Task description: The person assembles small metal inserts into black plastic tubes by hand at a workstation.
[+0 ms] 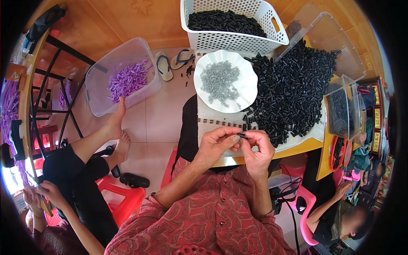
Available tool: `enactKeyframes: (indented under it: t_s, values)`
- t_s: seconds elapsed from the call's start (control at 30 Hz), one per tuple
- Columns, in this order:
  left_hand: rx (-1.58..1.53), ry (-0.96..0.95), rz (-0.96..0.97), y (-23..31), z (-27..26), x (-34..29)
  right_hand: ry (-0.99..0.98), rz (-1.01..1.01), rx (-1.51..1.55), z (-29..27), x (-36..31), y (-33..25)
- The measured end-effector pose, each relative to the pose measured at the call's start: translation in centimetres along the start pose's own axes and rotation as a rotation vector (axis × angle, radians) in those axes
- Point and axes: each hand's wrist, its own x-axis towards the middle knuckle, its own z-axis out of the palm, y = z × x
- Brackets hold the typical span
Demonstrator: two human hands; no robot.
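My left hand (216,146) and my right hand (257,152) meet over the near edge of the table. Thumbs and fingertips of both are pinched on a small black tube-shaped piece (242,135), mostly covered by the fingers. Just beyond them a white scalloped plate (247,97) bears a heap of small clear pieces (220,80). To the right of the plate spreads a big pile of small black tube-shaped pieces (289,93), reaching close to my right hand. What my left palm holds, if anything, is hidden.
A white perforated basket (238,41) of black pieces stands behind the plate. Clear plastic bins (346,46) border the pile at right. On the floor at left is a clear tub (95,91) with purple pieces. Co-workers sit left and right; one person's hands (46,193) work at far left.
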Motion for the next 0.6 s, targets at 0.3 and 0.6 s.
enactKeyframes:
  t_s: [0.3,0.6]
  values:
    - [-0.046,0.058,-0.026,0.2,-0.3,0.0,-0.068,-0.094,-0.050,0.2,0.2,-0.7]
    - [-0.057,0.051,-0.041,-0.2,-0.6,0.1,-0.077,-0.117,-0.063,0.2,0.3,-1.1]
